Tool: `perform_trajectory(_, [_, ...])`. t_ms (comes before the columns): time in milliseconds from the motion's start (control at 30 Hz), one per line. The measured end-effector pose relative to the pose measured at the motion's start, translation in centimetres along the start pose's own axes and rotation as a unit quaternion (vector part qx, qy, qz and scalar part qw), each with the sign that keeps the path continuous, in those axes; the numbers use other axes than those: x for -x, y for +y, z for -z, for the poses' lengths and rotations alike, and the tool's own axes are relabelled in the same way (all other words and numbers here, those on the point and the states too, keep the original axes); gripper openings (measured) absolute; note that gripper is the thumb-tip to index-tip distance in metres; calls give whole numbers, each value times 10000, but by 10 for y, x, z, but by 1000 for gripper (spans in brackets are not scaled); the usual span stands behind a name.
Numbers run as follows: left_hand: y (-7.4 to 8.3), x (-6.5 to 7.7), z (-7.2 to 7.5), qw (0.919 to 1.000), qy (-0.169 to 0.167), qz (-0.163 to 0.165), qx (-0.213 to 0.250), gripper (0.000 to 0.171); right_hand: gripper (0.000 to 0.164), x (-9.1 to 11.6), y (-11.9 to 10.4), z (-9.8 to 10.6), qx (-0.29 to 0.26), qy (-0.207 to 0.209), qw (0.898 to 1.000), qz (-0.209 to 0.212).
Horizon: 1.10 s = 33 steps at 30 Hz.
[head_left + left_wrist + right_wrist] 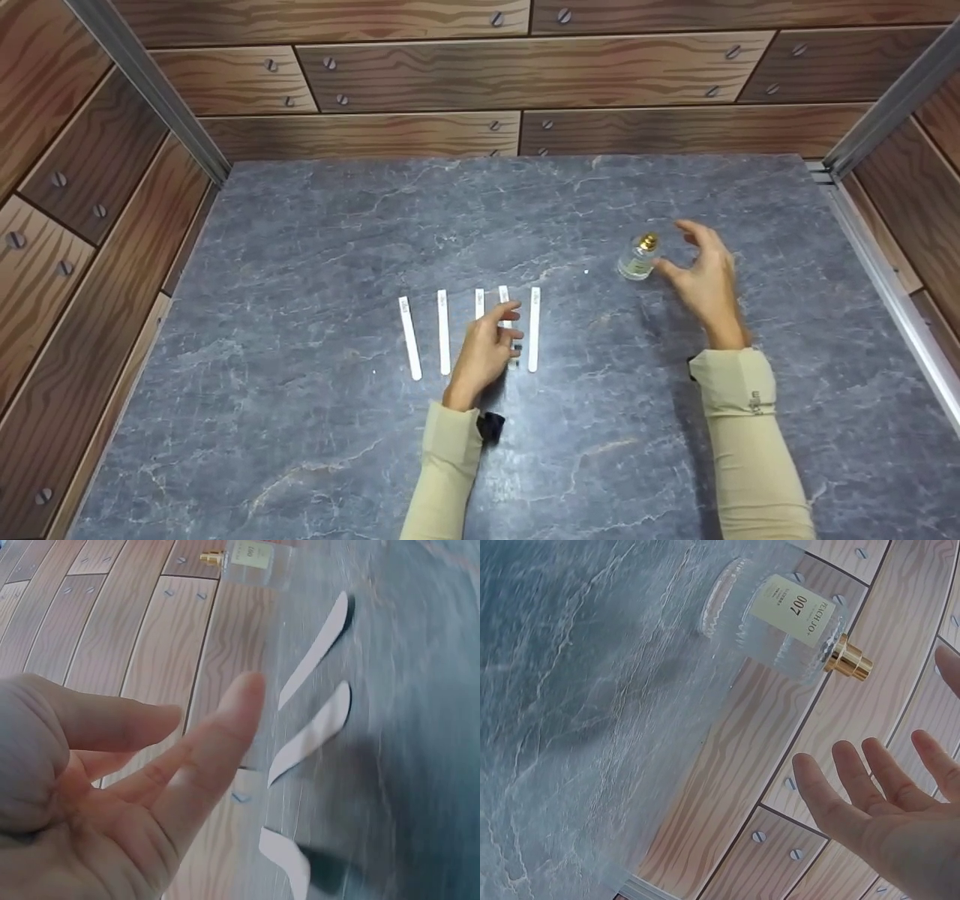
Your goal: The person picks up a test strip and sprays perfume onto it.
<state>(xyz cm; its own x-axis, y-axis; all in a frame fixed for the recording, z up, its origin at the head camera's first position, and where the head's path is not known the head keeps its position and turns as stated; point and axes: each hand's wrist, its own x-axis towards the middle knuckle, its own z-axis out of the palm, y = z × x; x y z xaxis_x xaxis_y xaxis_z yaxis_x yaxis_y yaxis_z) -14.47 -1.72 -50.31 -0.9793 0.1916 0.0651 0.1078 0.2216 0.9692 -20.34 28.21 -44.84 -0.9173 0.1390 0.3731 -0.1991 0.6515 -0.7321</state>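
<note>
A clear glass perfume bottle (pixel 637 264) stands upright at the right, with a gold spray neck and a pale label reading 007 (pixel 795 609). My right hand (pixel 705 281) is just right of it, fingers spread and nothing in them. Several white paper test strips lie in a row, among them the leftmost strip (pixel 410 339), its neighbour (pixel 443 334) and the rightmost strip (pixel 534 330). Above the row hovers my left hand (pixel 484 352), fingers loosely bent and holding nothing. It partly hides the middle strip (pixel 479 301) and the one beside it (pixel 505 296).
The grey marbled tabletop (pixel 315 435) spreads under everything. Wood-patterned panels (pixel 420 75) rise behind and at both sides, with metal rails (pixel 150 82) at the corners. Tiny white specks lie on the tabletop.
</note>
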Motion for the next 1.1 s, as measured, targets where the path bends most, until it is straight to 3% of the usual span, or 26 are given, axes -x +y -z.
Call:
perform_trajectory(467, [-2,-4,-4,9987,-177,307,-368,50,60,1,1,0,-62,-39,9999,-83])
perform_trajectory(733, [-4,-2,-8,9959,-32,9,-904,49,60,5,4,0,45,-99,9997,-200])
perform_trajectory(933, [-3,0,-22,9815,264,-558,-1813,44,60,4,5,1,58,-18,9999,-108])
perform_trajectory(1100, [-2,-3,-28,9828,363,-411,-1763,46,60,2,4,0,49,-67,9999,-100])
